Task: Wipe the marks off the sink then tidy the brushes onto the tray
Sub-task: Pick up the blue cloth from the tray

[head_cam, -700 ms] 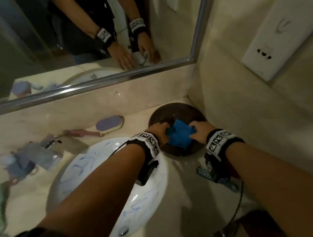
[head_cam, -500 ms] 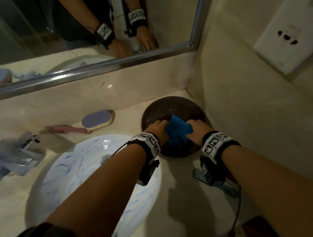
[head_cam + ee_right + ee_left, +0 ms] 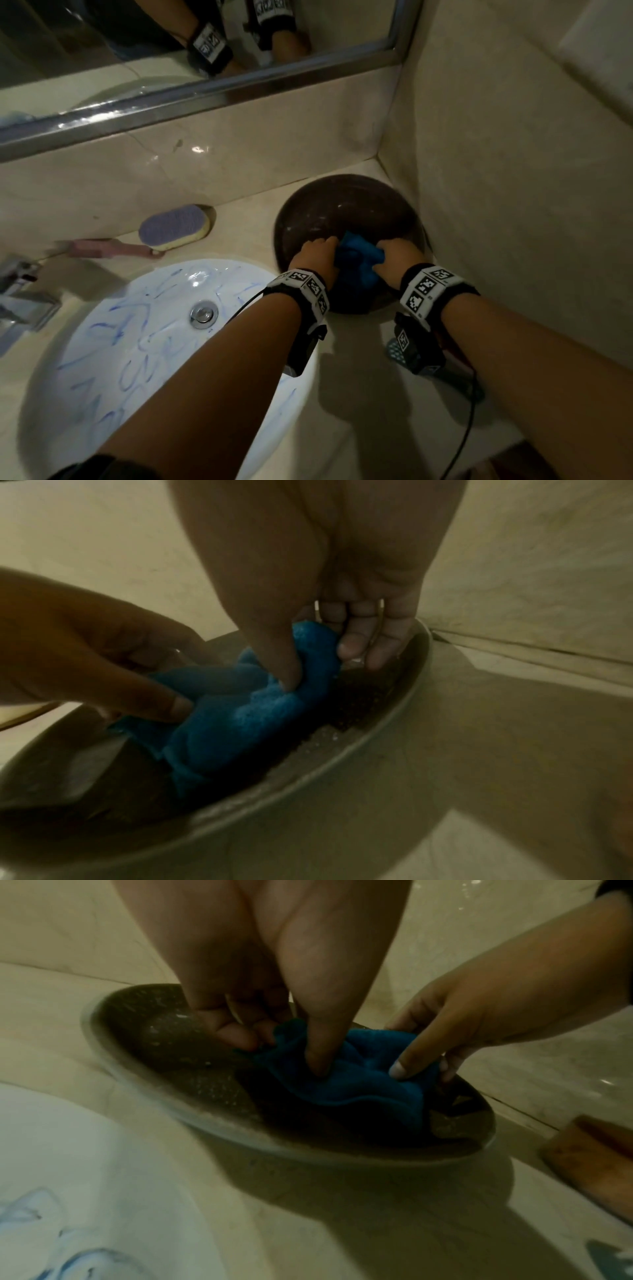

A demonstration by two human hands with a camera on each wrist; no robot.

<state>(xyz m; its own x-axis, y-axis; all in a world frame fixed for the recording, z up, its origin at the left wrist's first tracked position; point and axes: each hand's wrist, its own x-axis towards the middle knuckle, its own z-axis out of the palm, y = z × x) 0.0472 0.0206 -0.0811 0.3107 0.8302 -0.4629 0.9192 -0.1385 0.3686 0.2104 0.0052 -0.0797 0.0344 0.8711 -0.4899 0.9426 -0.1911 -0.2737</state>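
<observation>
A blue cloth (image 3: 358,265) lies bunched in the dark round tray (image 3: 342,205) in the counter's far right corner. Both hands hold it. My left hand (image 3: 325,250) pinches its left side between thumb and fingers (image 3: 240,1039). My right hand (image 3: 387,255) grips the right side, its thumb pressed into the cloth (image 3: 240,723). The white sink (image 3: 102,394) to the left is covered with blue scribbled marks. A purple-topped brush (image 3: 174,226) and a pink brush (image 3: 109,248) lie behind the sink by the wall.
A chrome tap (image 3: 20,298) stands at the sink's left edge. A teal dotted brush (image 3: 394,349) lies on the counter under my right wrist. A brown object (image 3: 599,1164) sits right of the tray. Walls close the corner, and a mirror (image 3: 205,41) hangs above.
Both hands have stayed at the tray and squeezed the cloth into a tighter bundle. The head view has swung, so more of the sink shows.
</observation>
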